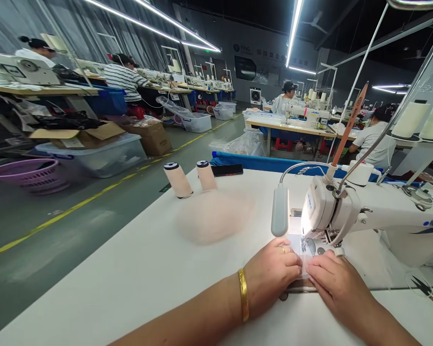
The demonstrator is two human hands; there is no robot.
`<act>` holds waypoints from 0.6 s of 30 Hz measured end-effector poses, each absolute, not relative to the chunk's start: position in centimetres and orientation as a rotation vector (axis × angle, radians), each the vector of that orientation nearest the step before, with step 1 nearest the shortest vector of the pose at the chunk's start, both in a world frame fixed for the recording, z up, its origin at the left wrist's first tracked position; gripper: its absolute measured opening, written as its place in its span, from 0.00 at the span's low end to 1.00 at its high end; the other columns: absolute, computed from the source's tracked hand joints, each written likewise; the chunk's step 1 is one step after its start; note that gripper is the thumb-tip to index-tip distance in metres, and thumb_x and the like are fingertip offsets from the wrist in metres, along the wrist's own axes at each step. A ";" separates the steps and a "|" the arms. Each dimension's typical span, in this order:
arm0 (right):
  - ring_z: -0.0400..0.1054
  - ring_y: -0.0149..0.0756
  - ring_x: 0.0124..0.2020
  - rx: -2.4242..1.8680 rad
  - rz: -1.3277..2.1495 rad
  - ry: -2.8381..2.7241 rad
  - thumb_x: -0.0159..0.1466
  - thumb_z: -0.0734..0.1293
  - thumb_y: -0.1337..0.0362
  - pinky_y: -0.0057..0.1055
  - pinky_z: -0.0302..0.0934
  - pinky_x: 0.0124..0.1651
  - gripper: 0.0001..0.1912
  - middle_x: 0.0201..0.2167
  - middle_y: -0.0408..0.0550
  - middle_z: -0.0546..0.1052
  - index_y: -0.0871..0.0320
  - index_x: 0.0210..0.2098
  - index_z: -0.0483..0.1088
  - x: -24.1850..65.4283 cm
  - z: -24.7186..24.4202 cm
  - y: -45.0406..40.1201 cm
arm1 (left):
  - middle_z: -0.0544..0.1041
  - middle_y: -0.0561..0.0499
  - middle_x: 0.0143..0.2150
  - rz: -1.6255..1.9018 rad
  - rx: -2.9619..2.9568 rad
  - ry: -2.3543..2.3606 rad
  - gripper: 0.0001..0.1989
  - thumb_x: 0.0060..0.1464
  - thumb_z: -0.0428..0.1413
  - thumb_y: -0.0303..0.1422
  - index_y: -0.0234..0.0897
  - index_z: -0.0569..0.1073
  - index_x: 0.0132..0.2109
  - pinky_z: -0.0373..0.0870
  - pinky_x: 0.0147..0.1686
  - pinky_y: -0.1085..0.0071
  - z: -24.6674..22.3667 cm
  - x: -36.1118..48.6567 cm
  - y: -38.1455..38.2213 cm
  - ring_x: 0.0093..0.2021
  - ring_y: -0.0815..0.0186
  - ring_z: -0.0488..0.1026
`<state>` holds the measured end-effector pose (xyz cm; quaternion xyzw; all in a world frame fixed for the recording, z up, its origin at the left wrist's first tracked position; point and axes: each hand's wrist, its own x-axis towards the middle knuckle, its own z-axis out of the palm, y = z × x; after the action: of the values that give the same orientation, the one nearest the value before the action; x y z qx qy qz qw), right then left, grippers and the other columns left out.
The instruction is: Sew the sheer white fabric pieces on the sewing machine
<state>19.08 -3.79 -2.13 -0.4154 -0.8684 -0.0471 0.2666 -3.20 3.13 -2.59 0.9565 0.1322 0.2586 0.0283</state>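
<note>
A white sewing machine [319,202] stands at the right, its needle area lit. Just in front of its presser foot, a small pale, sheer piece of fabric [305,267] shows between my hands. My left hand [274,269], with a ring and a gold bangle, holds the left side of the fabric with bent fingers. From the right, my right hand [335,276] pinches the other side close to the needle plate. The fingertips partly hide the fabric. A grey lamp [280,210] on a bendy neck hangs just above my left hand.
Two beige thread cones [178,181] and a black flat object [226,170] sit at the table's far edge. A blurred pale beige shape [214,217] lies nearer. Red-handled snips [431,294] are at the right. Several people sew at other tables beyond.
</note>
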 end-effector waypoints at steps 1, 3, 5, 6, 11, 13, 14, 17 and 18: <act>0.68 0.39 0.34 -1.123 -0.124 -2.343 0.72 0.58 0.76 0.34 0.54 0.35 0.13 0.35 0.46 0.77 0.56 0.43 0.72 19.1 -2.1 -3.8 | 0.83 0.52 0.41 0.802 2.942 0.409 0.09 0.54 0.57 0.21 0.39 0.74 0.39 0.61 0.63 0.58 -2.6 -3.2 3.2 0.37 0.64 0.76; 0.67 0.39 0.33 -1.125 -0.119 -2.341 0.71 0.58 0.76 0.34 0.54 0.34 0.14 0.35 0.46 0.78 0.55 0.44 0.72 19.0 -2.1 -3.7 | 0.83 0.51 0.41 0.806 2.927 0.416 0.09 0.53 0.56 0.20 0.39 0.74 0.39 0.61 0.63 0.57 -2.7 -3.2 3.4 0.38 0.63 0.77; 0.67 0.39 0.32 -1.128 -0.117 -2.341 0.71 0.58 0.76 0.34 0.54 0.33 0.15 0.35 0.46 0.78 0.55 0.44 0.72 19.0 -2.1 -3.6 | 0.83 0.51 0.42 0.802 2.928 0.424 0.10 0.54 0.57 0.20 0.39 0.75 0.40 0.61 0.64 0.57 -2.9 -3.2 3.6 0.38 0.62 0.77; 0.67 0.39 0.32 -1.132 -0.113 -2.341 0.71 0.58 0.77 0.34 0.55 0.33 0.15 0.36 0.47 0.78 0.56 0.45 0.72 19.0 -2.1 -3.5 | 0.83 0.51 0.43 0.798 2.932 0.429 0.10 0.54 0.58 0.20 0.38 0.75 0.41 0.61 0.64 0.57 -3.0 -3.1 3.7 0.39 0.63 0.78; 0.68 0.40 0.35 -1.140 -0.089 -2.323 0.71 0.57 0.77 0.34 0.60 0.35 0.15 0.38 0.49 0.78 0.56 0.45 0.73 19.1 -2.2 -3.2 | 0.83 0.52 0.44 0.826 2.937 0.465 0.08 0.57 0.58 0.22 0.39 0.76 0.42 0.63 0.61 0.57 -3.2 -3.0 4.4 0.39 0.63 0.78; 0.68 0.41 0.36 -1.148 -0.076 -2.309 0.71 0.58 0.76 0.34 0.62 0.36 0.15 0.39 0.49 0.79 0.55 0.45 0.73 19.1 -2.3 -3.1 | 0.83 0.51 0.43 0.825 2.945 0.479 0.07 0.59 0.57 0.23 0.39 0.76 0.41 0.66 0.58 0.59 -3.0 -2.9 4.5 0.38 0.63 0.78; 0.69 0.42 0.36 -1.151 -0.072 -2.300 0.71 0.58 0.75 0.34 0.63 0.36 0.14 0.40 0.49 0.79 0.55 0.45 0.73 19.1 -2.3 -3.0 | 0.83 0.51 0.42 0.818 2.949 0.485 0.07 0.60 0.56 0.23 0.39 0.76 0.41 0.67 0.56 0.59 -2.9 -2.9 4.6 0.38 0.63 0.78; 0.70 0.43 0.38 -1.158 -0.079 -2.281 0.71 0.59 0.75 0.36 0.66 0.38 0.14 0.42 0.49 0.80 0.54 0.46 0.73 19.1 -2.4 -2.9 | 0.82 0.50 0.40 0.803 2.953 0.512 0.07 0.63 0.55 0.24 0.39 0.76 0.40 0.69 0.54 0.61 -2.5 -2.8 4.7 0.38 0.63 0.77; 0.71 0.43 0.38 -1.166 -0.080 -2.278 0.71 0.59 0.74 0.36 0.66 0.38 0.14 0.42 0.49 0.80 0.54 0.46 0.73 19.1 -2.5 -2.8 | 0.81 0.49 0.39 0.799 2.951 0.524 0.08 0.64 0.54 0.24 0.39 0.76 0.39 0.70 0.53 0.62 -2.4 -2.7 4.8 0.38 0.63 0.77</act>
<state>19.12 -2.83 -2.47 -0.4363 -0.8525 -0.0301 0.2864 -2.73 4.79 -2.43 0.9512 0.1690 0.2575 0.0196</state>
